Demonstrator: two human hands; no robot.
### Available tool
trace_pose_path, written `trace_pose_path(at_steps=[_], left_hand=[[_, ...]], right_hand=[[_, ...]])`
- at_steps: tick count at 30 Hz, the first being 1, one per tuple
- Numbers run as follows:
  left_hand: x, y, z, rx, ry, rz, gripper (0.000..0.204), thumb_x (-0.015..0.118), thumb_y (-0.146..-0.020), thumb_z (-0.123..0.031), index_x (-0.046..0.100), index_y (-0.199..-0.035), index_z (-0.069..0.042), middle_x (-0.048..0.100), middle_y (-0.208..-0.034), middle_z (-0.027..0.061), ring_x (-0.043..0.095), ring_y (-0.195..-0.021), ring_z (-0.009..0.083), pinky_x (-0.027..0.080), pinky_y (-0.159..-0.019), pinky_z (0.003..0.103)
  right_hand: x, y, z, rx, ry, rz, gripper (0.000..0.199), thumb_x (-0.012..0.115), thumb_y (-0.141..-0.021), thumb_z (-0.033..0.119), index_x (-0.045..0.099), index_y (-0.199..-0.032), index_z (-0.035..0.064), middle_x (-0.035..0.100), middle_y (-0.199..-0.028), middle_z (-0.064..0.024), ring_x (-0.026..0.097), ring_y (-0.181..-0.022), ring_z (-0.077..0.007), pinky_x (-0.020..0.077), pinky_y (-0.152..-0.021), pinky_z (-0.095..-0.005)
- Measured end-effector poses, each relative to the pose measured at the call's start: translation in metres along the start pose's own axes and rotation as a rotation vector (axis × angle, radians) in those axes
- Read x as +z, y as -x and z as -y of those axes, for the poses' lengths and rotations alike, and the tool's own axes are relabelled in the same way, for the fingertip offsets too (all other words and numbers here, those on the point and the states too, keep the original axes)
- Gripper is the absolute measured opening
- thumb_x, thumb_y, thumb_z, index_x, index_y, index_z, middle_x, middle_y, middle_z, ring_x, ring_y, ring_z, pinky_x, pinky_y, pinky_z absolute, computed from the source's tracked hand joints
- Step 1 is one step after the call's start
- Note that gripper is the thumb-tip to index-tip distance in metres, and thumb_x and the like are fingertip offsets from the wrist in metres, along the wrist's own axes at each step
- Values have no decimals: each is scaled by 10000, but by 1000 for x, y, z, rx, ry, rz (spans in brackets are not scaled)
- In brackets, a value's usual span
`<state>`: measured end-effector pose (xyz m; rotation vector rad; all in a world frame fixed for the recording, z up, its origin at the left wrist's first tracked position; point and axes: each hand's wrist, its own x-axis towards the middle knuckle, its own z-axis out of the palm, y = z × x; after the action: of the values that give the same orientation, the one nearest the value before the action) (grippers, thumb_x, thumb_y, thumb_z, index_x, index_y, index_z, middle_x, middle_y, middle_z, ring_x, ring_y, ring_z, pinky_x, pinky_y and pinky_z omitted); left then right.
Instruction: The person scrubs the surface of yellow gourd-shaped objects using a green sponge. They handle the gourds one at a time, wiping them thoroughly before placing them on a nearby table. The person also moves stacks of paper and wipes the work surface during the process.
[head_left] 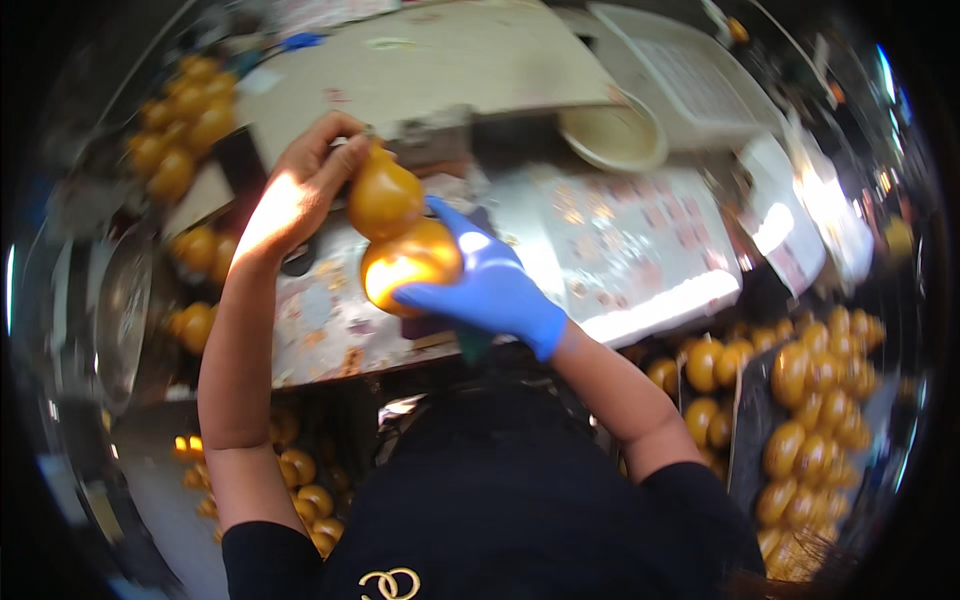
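Note:
A glossy amber-brown bottle gourd [388, 200], narrow-waisted with two bulbs, is held tilted above the worktable [320, 345]. My bare left hand [318, 175] pinches it at the stem end, at the top. Around the larger lower bulb, my right hand [490, 280] in a blue glove grips from the right side, thumb across the front. Bright light glares off the lower bulb. The fingers of the right hand behind the gourd are partly hidden.
Beyond the gourd lies a pale board [450, 60]. A cream bowl [615, 135] and a white plastic tray [680, 70] stand at the far right. More gourds hang or lie in clusters at the far left [185, 120], lower left [315, 500] and right [815, 430].

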<state>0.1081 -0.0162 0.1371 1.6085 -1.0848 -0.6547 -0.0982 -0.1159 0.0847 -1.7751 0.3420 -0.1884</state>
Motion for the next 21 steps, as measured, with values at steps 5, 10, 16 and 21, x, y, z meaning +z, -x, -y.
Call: trace_pose_path(at_steps=[5,10,16,21], left_hand=[[34,-10,39,300,-452,-234,458,589,-904,-184,481,-1330,-57,511,-1312,128,443,-1270,238,342,-1040,372],[92,47,44,388,-672,3,800,809,-692,-290,435,-1383,-137,252,-1503,151,283,-1376,334,272,-1108,458],[112,52,61,352,-611,-206,797,763,-669,23,433,-1372,-155,231,-1511,141,280,-1377,342,296,-1109,426],[119,51,60,347,-656,-228,786,742,-695,23,416,-1387,-158,223,-1516,131,272,-1381,332,287,-1116,426]], right_hand=[[-11,-23,-48,51,192,-295,868,652,-753,609,424,-1353,25,567,-1222,-229,555,-1117,-379,436,-959,-403],[-5,-13,-68,-40,124,-450,782,637,-820,507,387,-1392,36,508,-1306,-219,514,-1167,-384,403,-998,-401],[-52,102,-114,4,343,-834,254,595,-799,142,644,-1036,65,667,-1005,-145,658,-912,-280,528,-769,-352],[-122,178,-152,396,710,-922,209,545,-857,148,660,-1008,63,636,-798,-129,628,-716,-299,489,-617,-386]])
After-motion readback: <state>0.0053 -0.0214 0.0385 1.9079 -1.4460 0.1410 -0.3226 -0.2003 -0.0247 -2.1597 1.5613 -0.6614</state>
